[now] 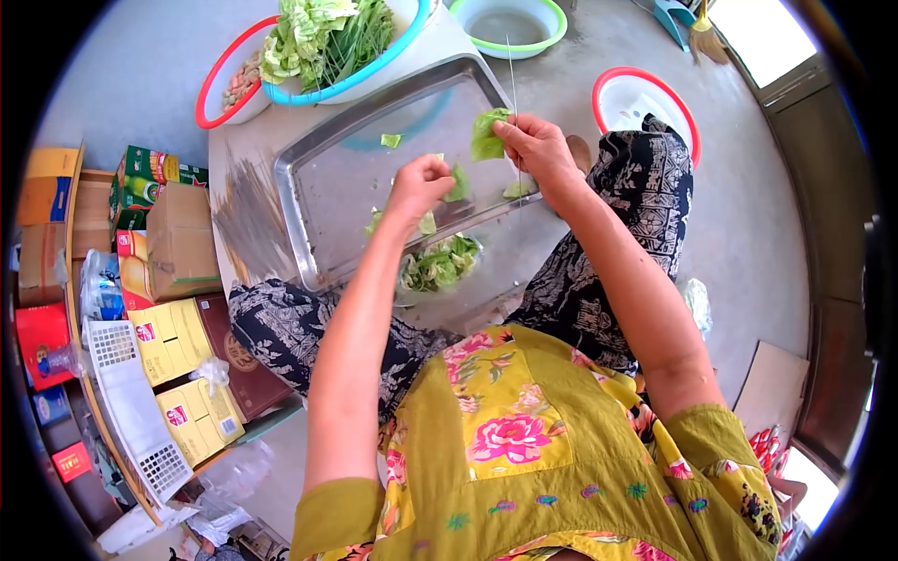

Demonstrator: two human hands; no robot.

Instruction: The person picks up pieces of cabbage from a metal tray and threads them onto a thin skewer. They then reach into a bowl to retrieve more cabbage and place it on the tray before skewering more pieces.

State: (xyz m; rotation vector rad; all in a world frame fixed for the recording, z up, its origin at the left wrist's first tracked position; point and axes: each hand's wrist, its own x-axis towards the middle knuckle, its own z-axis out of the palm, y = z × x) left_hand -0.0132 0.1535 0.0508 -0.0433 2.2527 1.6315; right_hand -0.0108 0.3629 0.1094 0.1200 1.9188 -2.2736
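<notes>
My right hand [543, 154] is closed over the tray's right side, pinching a green lettuce leaf [488, 136] and a thin skewer [513, 89] that stands nearly upright in the view. My left hand [418, 190], fingers curled together, is to its left with a small piece of lettuce leaf [456, 185] at the fingertips. Beneath both hands lies a shallow metal tray [297, 220] with a few leaf scraps [391, 140] in it. A bowl of torn lettuce [442, 265] sits between the knees, just below the tray's near edge.
Bare skewers [251, 220] lie in a pile left of the tray. Behind it stand a blue-rimmed basin [388, 58] of greens and a red-rimmed basin [208, 98]. A green-rimmed basin [558, 28] and another red-rimmed basin [690, 117] are farther right. Cardboard boxes [182, 238] fill the left.
</notes>
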